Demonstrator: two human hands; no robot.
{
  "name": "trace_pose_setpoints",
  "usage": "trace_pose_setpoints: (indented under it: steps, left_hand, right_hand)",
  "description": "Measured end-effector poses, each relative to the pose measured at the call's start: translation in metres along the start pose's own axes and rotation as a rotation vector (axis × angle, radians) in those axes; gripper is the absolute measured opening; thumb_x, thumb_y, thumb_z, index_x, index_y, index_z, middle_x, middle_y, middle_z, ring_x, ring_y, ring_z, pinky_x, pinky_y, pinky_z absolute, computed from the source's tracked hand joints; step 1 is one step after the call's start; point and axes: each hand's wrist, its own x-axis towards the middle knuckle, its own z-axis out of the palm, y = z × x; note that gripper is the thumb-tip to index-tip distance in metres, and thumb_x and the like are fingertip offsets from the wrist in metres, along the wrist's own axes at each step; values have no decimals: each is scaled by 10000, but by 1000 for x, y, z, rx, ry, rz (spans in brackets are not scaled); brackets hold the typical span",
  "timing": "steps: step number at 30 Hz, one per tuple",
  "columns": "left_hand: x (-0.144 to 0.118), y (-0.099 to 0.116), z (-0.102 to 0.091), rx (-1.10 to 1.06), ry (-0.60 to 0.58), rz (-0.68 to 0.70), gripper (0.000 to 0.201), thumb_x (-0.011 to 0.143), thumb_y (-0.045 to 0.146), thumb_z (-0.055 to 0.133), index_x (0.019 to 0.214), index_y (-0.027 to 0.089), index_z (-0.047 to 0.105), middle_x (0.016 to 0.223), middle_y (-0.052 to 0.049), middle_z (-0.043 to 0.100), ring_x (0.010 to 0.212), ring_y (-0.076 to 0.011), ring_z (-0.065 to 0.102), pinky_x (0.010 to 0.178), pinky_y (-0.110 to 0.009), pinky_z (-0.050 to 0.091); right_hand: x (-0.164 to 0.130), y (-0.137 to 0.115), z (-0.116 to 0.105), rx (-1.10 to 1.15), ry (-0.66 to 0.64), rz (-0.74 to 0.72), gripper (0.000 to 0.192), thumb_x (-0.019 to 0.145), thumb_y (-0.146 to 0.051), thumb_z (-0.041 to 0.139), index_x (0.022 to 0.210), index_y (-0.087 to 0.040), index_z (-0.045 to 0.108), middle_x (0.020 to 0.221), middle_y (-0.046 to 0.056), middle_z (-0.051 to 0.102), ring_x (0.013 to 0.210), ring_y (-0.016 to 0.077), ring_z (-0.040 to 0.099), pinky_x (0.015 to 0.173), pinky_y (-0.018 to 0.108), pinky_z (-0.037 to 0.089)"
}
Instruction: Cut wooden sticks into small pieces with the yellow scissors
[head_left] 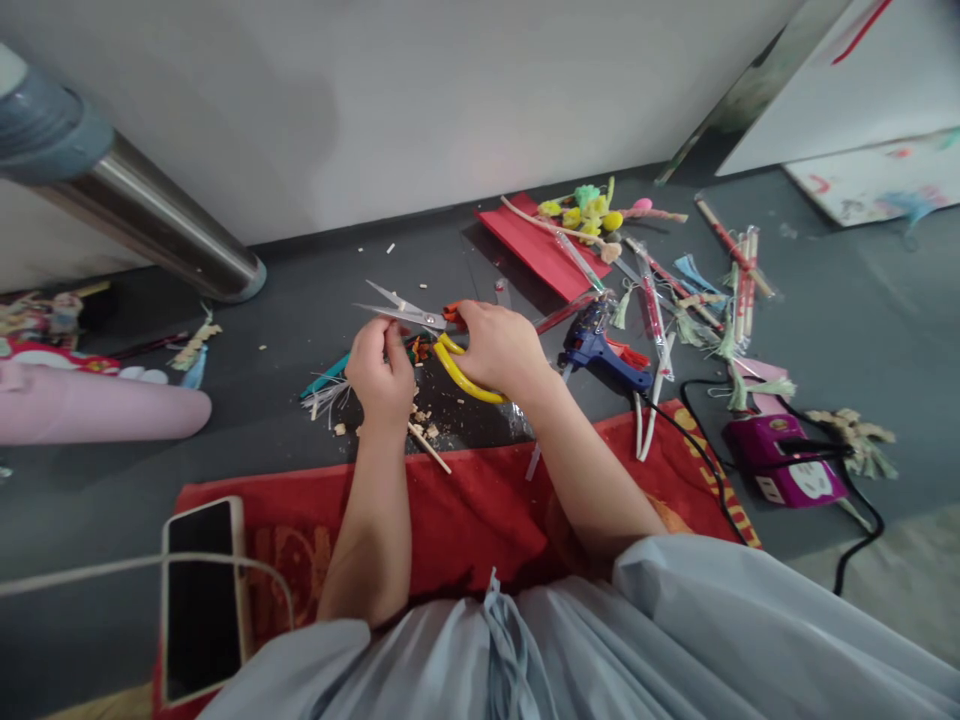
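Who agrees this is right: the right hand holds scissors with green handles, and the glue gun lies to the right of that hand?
Wrong colour: the head view shows yellow handles, not green. The right hand does hold the scissors, and the glue gun lies to its right.

On a dark grey surface (300, 290), a red cloth (465, 510) is spread at six o'clock from the view's centre. Pale crumbs (431, 432) are scattered at seven; a pink cylinder (105, 405) is laid at nine, red paper (521, 252) at one, a blue glue gun (596, 350) at three, a purple power block (757, 450) towards four.
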Motion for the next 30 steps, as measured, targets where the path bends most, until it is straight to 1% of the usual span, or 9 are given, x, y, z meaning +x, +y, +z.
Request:
trace_pose_setpoints:
  steps: [4,7,10,13,17,21,24,26,30]
  left_hand:
    - [-3,2,-2,-24,125,100,287,908,375,426,1058,202,599,1064,-102,617,1079,-217,549,1013,-426,361]
    - [-7,5,-4,-30,129,158,282,915,357,412,1050,202,605,1053,-100,609,1055,-217,547,1027,-442,324]
    - [-9,9,1,-23,19,218,276,919,347,402,978,188,619,969,-85,630,981,-201,565,976,-420,363]
    - [-9,8,8,-88,-111,216,351,897,433,440,1095,175,572,1067,-104,622,1052,-213,548,973,-409,391]
    - [-12,-1,18,-354,-320,94,664,840,626,419,1370,236,332,1372,-133,448,1284,-249,428,1061,-425,352]
    - [-18,-8,24,-530,-520,29,962,672,776,487,1430,258,198,1496,-149,258,1401,-304,263,1148,-457,245]
    - [-22,-5,26,-565,-585,1,1154,520,820,572,1434,237,174,1517,-170,172,1426,-349,167,1173,-502,172]
    - [-22,-1,27,-556,-595,-6,1211,471,807,622,1435,234,161,1522,-172,143,1434,-360,124,1178,-519,142]
    - [-22,2,26,-505,-581,-10,1151,526,696,709,1431,249,157,1520,-161,139,1435,-348,120,1174,-522,160]
  right_hand:
    - [3,2,3,62,33,79,413,800,-507,501,996,-163,620,944,115,690,858,256,633,702,307,421]
    - [5,3,3,146,57,157,402,812,-557,476,881,-184,609,835,77,679,755,211,610,633,271,370]
    - [6,3,4,284,63,202,408,828,-583,441,766,-200,570,720,30,640,672,163,568,591,240,318]
    - [6,-1,9,458,50,199,429,847,-584,408,674,-206,514,650,-1,595,623,129,528,580,223,307]
    - [6,-6,18,587,22,181,434,855,-577,401,648,-207,495,638,-12,586,620,115,528,592,213,320]
    - [5,-9,23,545,11,166,418,866,-563,398,685,-207,522,653,-9,595,614,115,528,591,214,324]
    - [5,-10,23,473,40,155,423,887,-550,367,717,-203,539,676,1,603,617,119,527,587,219,319]
    - [4,-10,23,445,46,149,435,900,-543,344,729,-200,550,695,10,615,629,123,540,586,221,318]
    - [4,-9,25,424,33,142,445,897,-557,350,769,-198,580,717,22,636,641,130,562,588,222,326]
